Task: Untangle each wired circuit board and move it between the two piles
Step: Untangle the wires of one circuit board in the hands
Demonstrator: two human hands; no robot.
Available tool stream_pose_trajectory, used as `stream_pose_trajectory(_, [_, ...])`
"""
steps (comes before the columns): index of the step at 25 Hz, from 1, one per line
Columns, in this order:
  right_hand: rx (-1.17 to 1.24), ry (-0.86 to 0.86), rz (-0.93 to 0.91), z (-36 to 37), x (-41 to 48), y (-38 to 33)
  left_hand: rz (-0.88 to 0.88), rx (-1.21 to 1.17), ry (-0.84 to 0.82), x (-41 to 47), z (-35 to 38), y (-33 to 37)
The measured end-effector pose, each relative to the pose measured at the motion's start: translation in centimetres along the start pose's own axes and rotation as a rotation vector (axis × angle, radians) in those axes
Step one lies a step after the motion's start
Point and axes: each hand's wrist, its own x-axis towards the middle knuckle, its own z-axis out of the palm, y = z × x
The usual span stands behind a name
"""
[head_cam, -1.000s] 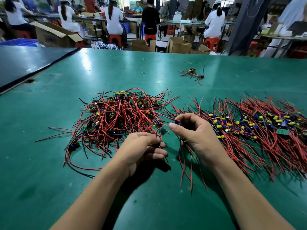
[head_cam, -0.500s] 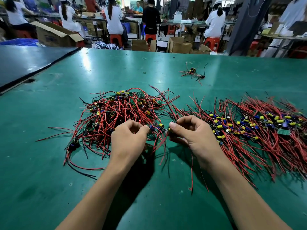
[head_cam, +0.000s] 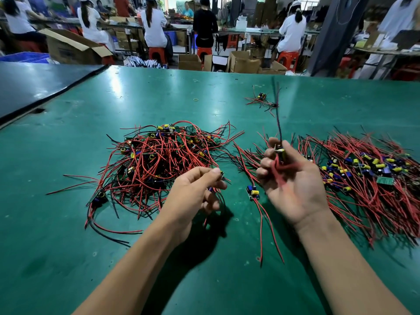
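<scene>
A tangled pile of wired circuit boards (head_cam: 159, 162) with red and black leads lies left of centre on the green table (head_cam: 204, 92). A flatter, spread pile (head_cam: 372, 176) lies on the right. My right hand (head_cam: 293, 180) is raised between them and pinches one board (head_cam: 281, 153); its red leads are blurred and a dark lead sticks up. My left hand (head_cam: 197, 189) pinches a second small board (head_cam: 221, 175) at its fingertips, wires hanging below. A third board (head_cam: 252, 192) lies on the table between my hands, with red wires trailing toward me.
A lone wired board (head_cam: 261, 98) and a small rubber band (head_cam: 196, 99) lie farther back on the table. A dark table (head_cam: 34, 85) adjoins on the left. Beyond the far edge stand cardboard boxes (head_cam: 244, 62), red stools and several seated people.
Both hands have lifted off the table and drawn apart, each with a board. A separate board now lies on the table between them, and the right-hand board's wires swing upward.
</scene>
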Motion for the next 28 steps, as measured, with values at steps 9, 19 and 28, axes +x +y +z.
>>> stream_pose_trajectory(9, [-0.401, -0.106, 0.138, 0.8, -0.7, 2.9, -0.06, -0.119, -0.186, -0.4, 0.5, -0.5])
stream_pose_trajectory(19, [-0.474, -0.068, 0.008, -0.1, -0.1, 2.0, -0.085, -0.047, -0.327, -0.4, 0.5, -0.4])
stream_pose_trajectory(28, [-0.605, -0.159, -0.058, -0.4, 0.0, 2.5, -0.028, -0.029, -0.276, -0.3, 0.4, -0.9])
